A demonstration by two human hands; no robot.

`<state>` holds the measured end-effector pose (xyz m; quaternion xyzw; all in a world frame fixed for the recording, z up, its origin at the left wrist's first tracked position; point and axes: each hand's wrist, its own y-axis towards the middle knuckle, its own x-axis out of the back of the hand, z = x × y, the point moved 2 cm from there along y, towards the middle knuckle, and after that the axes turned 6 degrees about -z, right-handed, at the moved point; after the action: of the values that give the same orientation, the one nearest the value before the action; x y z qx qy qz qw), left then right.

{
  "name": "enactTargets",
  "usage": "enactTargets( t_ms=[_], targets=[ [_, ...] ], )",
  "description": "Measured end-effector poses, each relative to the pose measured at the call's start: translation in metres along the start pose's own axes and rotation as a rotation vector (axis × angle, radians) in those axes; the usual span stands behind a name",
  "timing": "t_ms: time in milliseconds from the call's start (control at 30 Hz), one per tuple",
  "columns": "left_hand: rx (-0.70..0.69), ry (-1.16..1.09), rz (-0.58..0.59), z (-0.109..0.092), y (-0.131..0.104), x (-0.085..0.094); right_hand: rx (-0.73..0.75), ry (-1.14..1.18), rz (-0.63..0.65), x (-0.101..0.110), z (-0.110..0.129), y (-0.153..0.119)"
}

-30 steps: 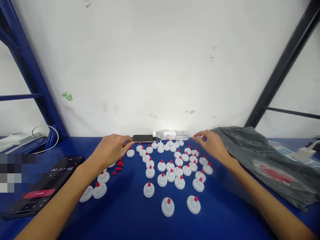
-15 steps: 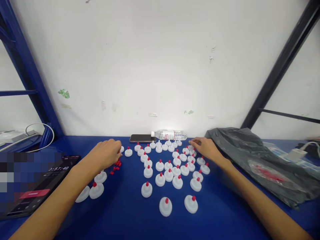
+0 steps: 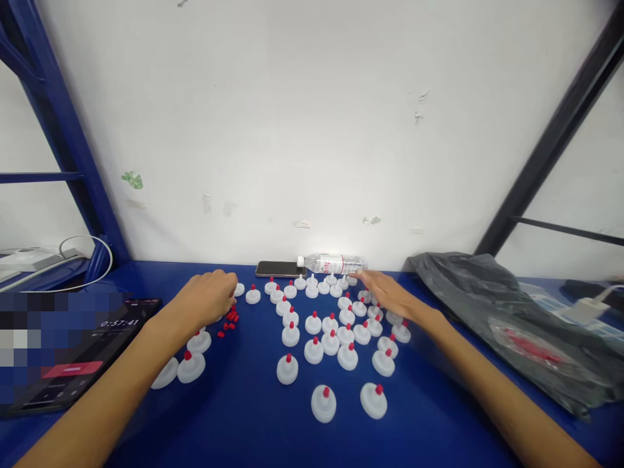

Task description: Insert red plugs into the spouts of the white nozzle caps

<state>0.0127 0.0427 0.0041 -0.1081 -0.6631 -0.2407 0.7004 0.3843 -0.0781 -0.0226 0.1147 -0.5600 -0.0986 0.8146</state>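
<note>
My left hand point(image 3: 210, 298) is closed just behind a small pile of red caps point(image 3: 229, 325), its fingers curled downward. What its fingertips hold, if anything, is hidden. My right hand point(image 3: 387, 294) stretches over the far right of the group, fingers extended toward bare white nozzle lids point(image 3: 336, 290) near the bottle; its fingertips are partly hard to make out. Many round white lids with red-capped nozzles point(image 3: 313, 351) stand across the middle and right. Several more white lids point(image 3: 191, 368) lie beside my left forearm, partly hidden by it.
A clear water bottle point(image 3: 341, 263) and a dark phone point(image 3: 277, 268) lie along the wall. A larger phone running a timer point(image 3: 97, 351) is at the left. On the right lies a grey plastic bag point(image 3: 468, 286) with a packet of red pieces point(image 3: 531, 346) on it.
My right hand has moved left and slightly farther back, from the red-capped lids toward the bare ones, and its fingers have straightened. My left hand stays by the red caps.
</note>
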Motion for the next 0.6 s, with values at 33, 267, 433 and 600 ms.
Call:
enactTargets(
  t_ms=[33, 267, 433, 600],
  targets=[
    [-0.003, 0.004, 0.003, 0.000, 0.000, 0.001, 0.005, 0.000, 0.007, -0.002, 0.000, 0.002],
    [-0.038, 0.016, 0.017, -0.003, -0.003, 0.006, 0.055, -0.026, -0.045, -0.012, -0.002, 0.008],
    [-0.055, -0.015, 0.020, -0.001, -0.002, 0.003, 0.121, -0.054, -0.224, -0.001, 0.001, 0.006],
    [-0.067, -0.029, 0.030, -0.001, -0.003, -0.002, 0.153, -0.049, -0.420, 0.011, 0.017, -0.003]
  ],
)
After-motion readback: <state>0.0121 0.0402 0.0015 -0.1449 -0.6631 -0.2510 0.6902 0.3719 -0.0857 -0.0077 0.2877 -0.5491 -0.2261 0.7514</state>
